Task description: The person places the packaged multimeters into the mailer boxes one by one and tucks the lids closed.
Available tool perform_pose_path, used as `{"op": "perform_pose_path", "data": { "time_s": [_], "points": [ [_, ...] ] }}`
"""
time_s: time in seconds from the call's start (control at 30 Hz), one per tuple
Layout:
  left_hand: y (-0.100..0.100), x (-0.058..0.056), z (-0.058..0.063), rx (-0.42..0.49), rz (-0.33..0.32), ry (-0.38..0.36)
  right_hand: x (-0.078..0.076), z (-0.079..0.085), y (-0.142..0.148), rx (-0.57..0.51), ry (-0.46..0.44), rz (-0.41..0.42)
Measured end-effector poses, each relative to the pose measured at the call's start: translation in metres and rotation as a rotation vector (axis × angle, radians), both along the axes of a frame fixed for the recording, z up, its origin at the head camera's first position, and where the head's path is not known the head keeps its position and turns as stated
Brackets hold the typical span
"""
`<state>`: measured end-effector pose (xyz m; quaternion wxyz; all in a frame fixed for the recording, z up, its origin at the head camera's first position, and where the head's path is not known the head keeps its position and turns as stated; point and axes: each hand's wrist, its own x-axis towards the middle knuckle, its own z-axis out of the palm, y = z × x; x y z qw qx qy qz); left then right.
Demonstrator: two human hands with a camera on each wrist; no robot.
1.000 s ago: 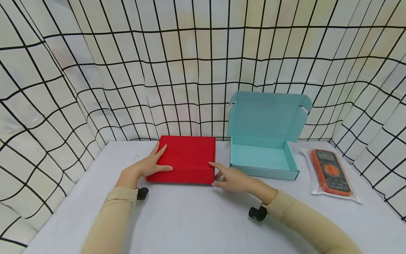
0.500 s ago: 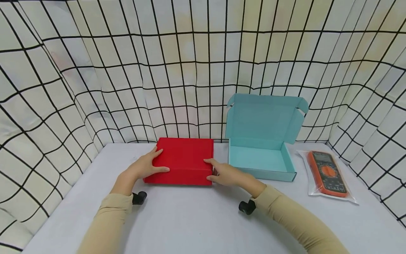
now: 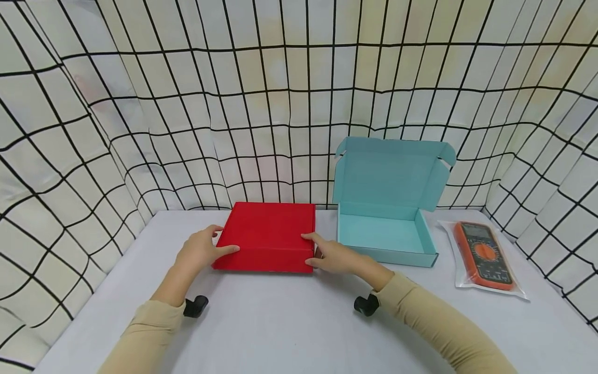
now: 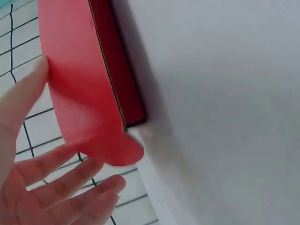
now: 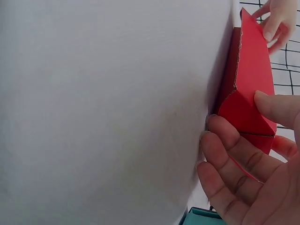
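Observation:
A red cardboard mailer box (image 3: 266,226) lies on the table, its lid down and its front flap (image 4: 77,79) hanging outside the front wall. At the flap's left end a rounded tab (image 4: 124,150) sticks out. My left hand (image 3: 198,249) is at the box's left front corner. Its thumb touches the lid's front edge, and its loosely extended fingers (image 4: 70,183) lie by the tab. At the right front corner my right hand (image 3: 336,255) grips the box, thumb (image 5: 274,105) on the front flap and other fingers round the right side. The box's inside is hidden.
To the right, a light-blue mailer box (image 3: 388,254) stands with its lid raised. Beyond it lies an orange and black multimeter (image 3: 483,254) in a clear plastic bag. A white cloth with black grid lines (image 3: 280,114) walls the back and sides of the white table (image 3: 289,322).
My left hand has slid off the top of the red box's lid to its left front corner. The right hand has closed in on the right front corner.

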<state>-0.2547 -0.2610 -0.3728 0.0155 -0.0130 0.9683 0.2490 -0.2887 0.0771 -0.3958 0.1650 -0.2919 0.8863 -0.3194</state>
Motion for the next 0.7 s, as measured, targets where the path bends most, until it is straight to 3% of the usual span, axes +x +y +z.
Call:
{"op": "perform_pose_path", "data": {
  "time_s": [0.17,0.37,0.7],
  "points": [
    [-0.012,0.009,0.0,0.011,0.048,0.008,0.0,0.0,0.0,0.0,-0.003,0.001],
    [-0.021,0.015,-0.002,0.049,0.001,-0.014,0.0,0.0,0.002,0.006,-0.001,0.003],
    [-0.017,0.015,-0.003,0.1,-0.026,-0.045,0.0,0.002,0.0,0.001,-0.012,0.01]
  ]
}}
